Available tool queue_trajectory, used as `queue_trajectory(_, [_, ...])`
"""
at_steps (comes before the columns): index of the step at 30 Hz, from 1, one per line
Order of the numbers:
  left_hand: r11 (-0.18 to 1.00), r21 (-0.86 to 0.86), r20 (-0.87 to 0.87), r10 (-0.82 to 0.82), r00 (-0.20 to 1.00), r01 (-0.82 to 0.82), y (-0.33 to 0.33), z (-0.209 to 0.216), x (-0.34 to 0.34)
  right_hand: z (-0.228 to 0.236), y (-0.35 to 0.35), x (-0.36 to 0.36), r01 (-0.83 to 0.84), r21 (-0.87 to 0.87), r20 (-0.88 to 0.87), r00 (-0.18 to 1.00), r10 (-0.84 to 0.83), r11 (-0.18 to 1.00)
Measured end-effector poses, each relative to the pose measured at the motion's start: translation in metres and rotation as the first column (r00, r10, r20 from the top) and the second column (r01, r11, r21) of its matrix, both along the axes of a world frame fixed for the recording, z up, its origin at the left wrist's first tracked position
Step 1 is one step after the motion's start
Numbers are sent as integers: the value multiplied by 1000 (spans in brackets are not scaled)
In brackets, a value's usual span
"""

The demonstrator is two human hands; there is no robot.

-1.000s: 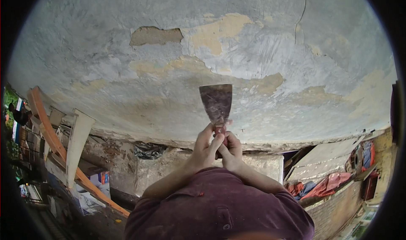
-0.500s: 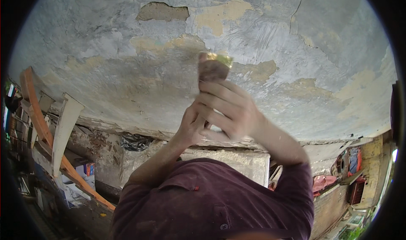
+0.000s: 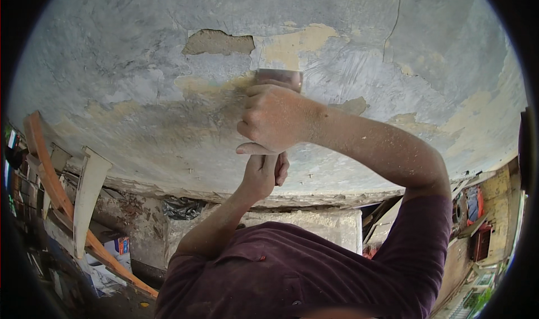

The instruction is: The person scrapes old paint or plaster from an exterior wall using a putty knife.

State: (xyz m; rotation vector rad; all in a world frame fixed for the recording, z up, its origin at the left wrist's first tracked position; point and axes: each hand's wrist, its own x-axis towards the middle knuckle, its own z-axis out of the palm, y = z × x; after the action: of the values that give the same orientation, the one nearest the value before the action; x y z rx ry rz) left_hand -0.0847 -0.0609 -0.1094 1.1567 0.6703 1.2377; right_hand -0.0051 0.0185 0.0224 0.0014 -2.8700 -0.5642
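1. Right hand [image 3: 272,117]: grip closed around the scraper [image 3: 281,78], whose blurred blade shows at its 12 o'clock, before the wall [image 3: 151,145].
2. Left hand [image 3: 261,177], at 6 o'clock: grip curled; whether around the handle, I can't tell.
3. Best keep the blade shallow, corners clear of the chipped patch [image 3: 219,42] at 10 o'clock.

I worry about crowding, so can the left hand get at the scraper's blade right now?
Probably not directly: the right hand lies between the left hand and the blade, covering its lower part.
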Motion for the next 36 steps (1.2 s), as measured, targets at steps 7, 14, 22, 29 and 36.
queue_trajectory(7, [998,-58,-131,-9,991,1,-1,7,-2,4,17,-2,17,-10,105,994,-16,1000])
queue_trajectory(14, [999,-29,-112,-27,993,24,2,6,0,4,22,0,-83,-96,-25,996,81,992])
queue_trajectory(22, [994,40,-73,105,992,-102,10,17,6,21,28,2,-137,62,137,982,127,989])
queue_trajectory(29, [986,-164,92,35,995,-20,-4,10,21,16,16,1,-150,65,2,989,151,986])
queue_trajectory(36, [996,67,13,58,998,-59,22,41,8,51,19,-8,-103,269,175,983,57,958])
